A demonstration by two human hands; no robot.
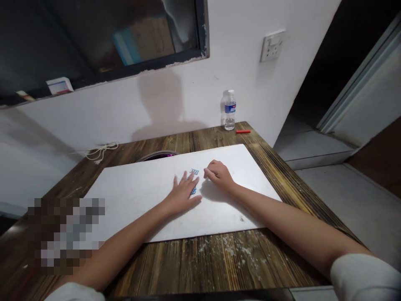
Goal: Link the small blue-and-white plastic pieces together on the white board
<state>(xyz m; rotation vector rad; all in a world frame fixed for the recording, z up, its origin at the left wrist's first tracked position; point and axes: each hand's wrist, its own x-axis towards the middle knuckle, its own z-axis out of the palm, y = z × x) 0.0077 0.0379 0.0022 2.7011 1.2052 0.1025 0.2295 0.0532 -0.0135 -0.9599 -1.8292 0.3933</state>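
Observation:
A large white board (134, 200) lies flat on the wooden table. My left hand (183, 193) rests on its middle with the fingers spread, holding nothing. Blue printed marks (194, 171) show just beyond its fingertips, and another blue patch (194, 191) shows between the thumb and index finger; the hand partly covers them. Just to the right, my right hand (220, 173) is closed, fingers curled and thumb pressed against them, with a shadow beneath it on the board. Whatever it may hold is hidden.
A water bottle (230, 110) and a red stick-like piece (243, 131) are at the table's far right corner. A white cord (102, 150) lies at the back left. A round dark object (159, 155) sits behind the board. White crumbs (233, 248) litter the wood in front.

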